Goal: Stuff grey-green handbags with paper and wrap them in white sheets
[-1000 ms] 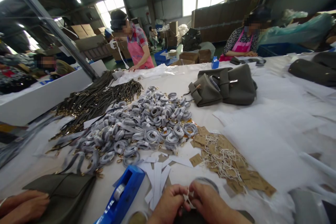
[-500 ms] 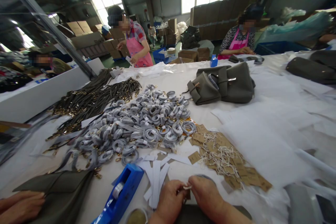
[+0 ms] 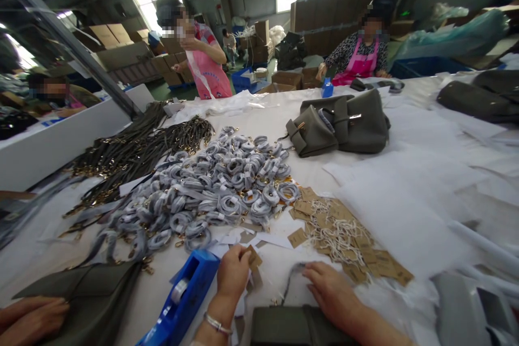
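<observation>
My left hand (image 3: 235,271), with a bracelet on its wrist, pinches a small brown paper tag (image 3: 255,259) beside the blue tape dispenser (image 3: 184,294). My right hand (image 3: 330,287) has its fingertips on the end of a thin dark strap (image 3: 288,282). That strap rises from a dark olive bag (image 3: 279,327) at the bottom edge, in front of me. Part of the bag lies under my right wrist. White paper strips (image 3: 275,242) and grey scraps lie around my left hand.
Grey wrapped strap coils (image 3: 227,178) are heaped mid-table, with dark straps (image 3: 133,146) behind. Stringed brown tags (image 3: 344,232) lie to the right. Olive bags (image 3: 360,124) stand farther back. A co-worker's hands (image 3: 36,316) rest on another bag (image 3: 93,297) at left.
My hands have separated from a shared pinch on a white string. The left moved up and left with the tag; the right shifted right, at the strap. More of the bag shows.
</observation>
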`<control>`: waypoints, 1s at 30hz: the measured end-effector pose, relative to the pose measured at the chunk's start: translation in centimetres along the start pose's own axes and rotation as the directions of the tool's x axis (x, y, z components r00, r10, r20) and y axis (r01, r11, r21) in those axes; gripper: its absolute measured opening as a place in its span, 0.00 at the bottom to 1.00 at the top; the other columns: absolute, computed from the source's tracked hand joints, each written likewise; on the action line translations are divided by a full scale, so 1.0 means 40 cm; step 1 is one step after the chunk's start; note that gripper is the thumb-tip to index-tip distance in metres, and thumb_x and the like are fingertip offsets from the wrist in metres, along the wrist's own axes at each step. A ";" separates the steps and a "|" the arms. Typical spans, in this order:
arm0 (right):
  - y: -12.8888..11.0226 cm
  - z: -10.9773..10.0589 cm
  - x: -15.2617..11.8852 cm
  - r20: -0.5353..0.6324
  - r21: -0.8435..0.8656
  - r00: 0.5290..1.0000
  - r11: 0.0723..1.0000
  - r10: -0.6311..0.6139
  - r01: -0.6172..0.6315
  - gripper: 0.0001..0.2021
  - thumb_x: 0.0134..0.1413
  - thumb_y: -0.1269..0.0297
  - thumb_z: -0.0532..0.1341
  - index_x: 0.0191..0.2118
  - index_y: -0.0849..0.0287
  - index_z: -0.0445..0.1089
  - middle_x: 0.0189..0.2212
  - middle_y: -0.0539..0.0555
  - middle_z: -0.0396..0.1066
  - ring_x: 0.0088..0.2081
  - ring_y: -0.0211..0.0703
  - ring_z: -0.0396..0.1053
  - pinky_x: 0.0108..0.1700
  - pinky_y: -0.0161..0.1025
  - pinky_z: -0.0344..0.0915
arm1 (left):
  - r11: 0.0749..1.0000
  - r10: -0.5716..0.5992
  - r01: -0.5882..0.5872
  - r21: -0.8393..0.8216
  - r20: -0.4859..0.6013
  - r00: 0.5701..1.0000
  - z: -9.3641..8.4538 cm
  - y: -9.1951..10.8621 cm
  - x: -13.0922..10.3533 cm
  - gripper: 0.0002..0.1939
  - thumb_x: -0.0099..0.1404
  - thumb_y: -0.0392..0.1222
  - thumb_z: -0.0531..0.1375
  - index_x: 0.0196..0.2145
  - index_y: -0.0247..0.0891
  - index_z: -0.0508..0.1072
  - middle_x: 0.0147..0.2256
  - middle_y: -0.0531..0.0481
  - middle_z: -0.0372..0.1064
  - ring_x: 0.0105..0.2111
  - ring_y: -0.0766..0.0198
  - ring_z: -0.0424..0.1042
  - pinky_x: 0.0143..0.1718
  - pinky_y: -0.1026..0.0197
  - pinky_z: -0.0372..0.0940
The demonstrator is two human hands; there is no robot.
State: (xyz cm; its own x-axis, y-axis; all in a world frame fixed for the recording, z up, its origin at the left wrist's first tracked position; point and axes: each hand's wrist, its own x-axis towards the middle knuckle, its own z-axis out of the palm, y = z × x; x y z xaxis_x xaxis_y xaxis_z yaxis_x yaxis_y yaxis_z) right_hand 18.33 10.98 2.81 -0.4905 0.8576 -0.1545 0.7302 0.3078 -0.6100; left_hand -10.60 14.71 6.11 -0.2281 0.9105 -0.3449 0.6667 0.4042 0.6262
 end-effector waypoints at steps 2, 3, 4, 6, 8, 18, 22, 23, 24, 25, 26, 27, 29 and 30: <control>0.017 -0.016 0.015 -0.043 -0.063 0.995 0.994 0.088 -0.091 0.18 0.60 0.75 0.55 0.53 0.59 0.75 0.55 0.64 0.72 0.57 0.54 0.69 0.61 0.49 0.63 | 0.995 0.048 -0.044 0.089 -0.041 0.998 0.003 0.010 0.004 0.09 0.65 0.39 0.54 0.32 0.39 0.74 0.35 0.42 0.74 0.40 0.51 0.71 0.46 0.50 0.62; 0.022 -0.024 0.022 -0.036 -0.106 0.988 0.983 0.148 -0.151 0.18 0.60 0.75 0.56 0.53 0.60 0.74 0.55 0.64 0.72 0.57 0.55 0.69 0.61 0.50 0.63 | 0.990 0.077 -0.070 0.121 -0.056 0.995 0.011 0.018 0.001 0.10 0.65 0.37 0.54 0.34 0.38 0.76 0.40 0.40 0.74 0.44 0.49 0.70 0.50 0.48 0.61; 0.025 -0.031 0.030 -0.012 -0.151 0.976 0.965 0.217 -0.216 0.17 0.59 0.74 0.57 0.52 0.60 0.75 0.53 0.65 0.73 0.56 0.57 0.70 0.59 0.50 0.64 | 0.983 0.118 -0.107 0.149 -0.067 0.991 0.023 0.028 -0.006 0.12 0.65 0.35 0.53 0.38 0.37 0.77 0.45 0.38 0.73 0.49 0.47 0.69 0.54 0.46 0.59; 0.027 -0.038 0.041 0.058 -0.235 0.934 0.915 0.351 -0.329 0.14 0.58 0.72 0.60 0.49 0.61 0.75 0.49 0.65 0.75 0.52 0.60 0.73 0.54 0.50 0.67 | 0.958 0.225 -0.216 0.190 -0.025 0.974 0.059 0.052 -0.028 0.17 0.67 0.33 0.51 0.48 0.38 0.76 0.54 0.37 0.68 0.57 0.46 0.63 0.61 0.44 0.55; 0.027 -0.034 0.046 0.110 -0.289 0.898 0.878 0.427 -0.382 0.14 0.57 0.75 0.60 0.48 0.62 0.75 0.47 0.65 0.76 0.49 0.59 0.76 0.50 0.48 0.69 | 0.930 0.286 -0.312 0.192 0.153 0.946 0.103 0.076 -0.053 0.18 0.67 0.35 0.53 0.52 0.39 0.74 0.55 0.39 0.68 0.58 0.48 0.63 0.62 0.45 0.55; 0.054 -0.008 0.021 -0.056 -0.101 0.950 0.945 0.307 -0.311 0.22 0.49 0.82 0.53 0.48 0.63 0.73 0.48 0.62 0.73 0.52 0.52 0.71 0.57 0.44 0.64 | 0.981 0.147 -0.187 0.048 0.440 0.886 0.255 0.107 -0.076 0.07 0.68 0.39 0.53 0.35 0.40 0.72 0.35 0.45 0.75 0.37 0.55 0.73 0.45 0.53 0.64; 0.034 -0.016 0.036 0.002 0.064 0.982 0.980 0.190 -0.190 0.19 0.57 0.75 0.56 0.53 0.60 0.72 0.51 0.61 0.75 0.53 0.50 0.71 0.57 0.42 0.63 | 0.987 0.154 -0.162 -0.019 0.423 0.893 0.274 0.106 -0.076 0.07 0.67 0.38 0.52 0.33 0.41 0.70 0.36 0.49 0.74 0.39 0.59 0.71 0.43 0.59 0.62; 0.032 -0.013 0.039 0.038 0.099 0.979 0.974 0.203 -0.205 0.15 0.60 0.72 0.56 0.50 0.59 0.73 0.48 0.60 0.76 0.50 0.49 0.72 0.54 0.41 0.65 | 0.989 0.140 -0.148 -0.012 0.405 0.903 0.278 0.102 -0.074 0.07 0.66 0.36 0.53 0.33 0.41 0.69 0.35 0.49 0.74 0.39 0.59 0.71 0.42 0.59 0.62; 0.032 -0.008 0.041 0.073 0.120 0.972 0.965 0.224 -0.232 0.12 0.63 0.69 0.55 0.47 0.59 0.74 0.44 0.59 0.78 0.47 0.49 0.74 0.51 0.41 0.66 | 0.991 0.120 -0.131 0.004 0.380 0.917 0.280 0.097 -0.071 0.06 0.65 0.35 0.53 0.32 0.40 0.69 0.33 0.49 0.73 0.38 0.59 0.71 0.41 0.59 0.62; 0.034 -0.002 0.040 0.101 0.129 0.963 0.957 0.249 -0.261 0.10 0.64 0.66 0.56 0.43 0.59 0.75 0.40 0.58 0.79 0.44 0.49 0.74 0.48 0.41 0.66 | 0.993 0.098 -0.114 0.024 0.350 0.932 0.281 0.091 -0.067 0.05 0.62 0.33 0.54 0.32 0.40 0.69 0.31 0.49 0.72 0.37 0.58 0.70 0.40 0.58 0.61; 0.037 0.004 0.035 0.120 0.131 0.955 0.949 0.271 -0.286 0.10 0.64 0.65 0.56 0.42 0.59 0.75 0.39 0.58 0.79 0.43 0.50 0.75 0.47 0.41 0.67 | 0.994 0.083 -0.102 0.044 0.318 0.944 0.280 0.084 -0.063 0.06 0.60 0.32 0.55 0.33 0.40 0.70 0.30 0.50 0.71 0.36 0.58 0.70 0.40 0.58 0.61; 0.040 0.010 0.026 0.123 0.131 0.952 0.947 0.280 -0.295 0.10 0.64 0.65 0.56 0.44 0.59 0.75 0.40 0.58 0.79 0.44 0.50 0.75 0.48 0.42 0.67 | 0.993 0.078 -0.100 0.061 0.288 0.954 0.276 0.076 -0.058 0.07 0.59 0.30 0.56 0.34 0.39 0.70 0.30 0.50 0.70 0.36 0.58 0.70 0.40 0.58 0.61; 0.048 0.010 -0.003 0.065 0.129 0.963 0.955 0.262 -0.268 0.14 0.66 0.65 0.55 0.51 0.61 0.74 0.46 0.62 0.78 0.48 0.51 0.74 0.53 0.45 0.68 | 0.988 0.111 -0.135 0.079 0.250 0.962 0.255 0.064 -0.052 0.09 0.59 0.31 0.57 0.37 0.39 0.72 0.31 0.50 0.70 0.38 0.57 0.71 0.43 0.57 0.63; 0.051 0.002 -0.024 0.010 0.129 0.973 0.964 0.232 -0.232 0.17 0.66 0.64 0.55 0.56 0.61 0.72 0.51 0.64 0.76 0.53 0.52 0.72 0.56 0.47 0.67 | 0.982 0.145 -0.169 0.080 0.242 0.959 0.237 0.060 -0.052 0.10 0.61 0.33 0.57 0.40 0.39 0.72 0.33 0.49 0.71 0.40 0.56 0.71 0.46 0.56 0.64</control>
State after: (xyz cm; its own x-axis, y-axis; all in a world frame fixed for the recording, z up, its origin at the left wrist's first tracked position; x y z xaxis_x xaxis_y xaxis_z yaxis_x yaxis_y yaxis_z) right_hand 20.23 10.75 1.65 -0.3121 0.9016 -0.2996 0.7566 0.0451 -0.6523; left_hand -1.79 12.95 1.72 0.0497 0.9111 -0.4091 0.7499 0.2365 0.6178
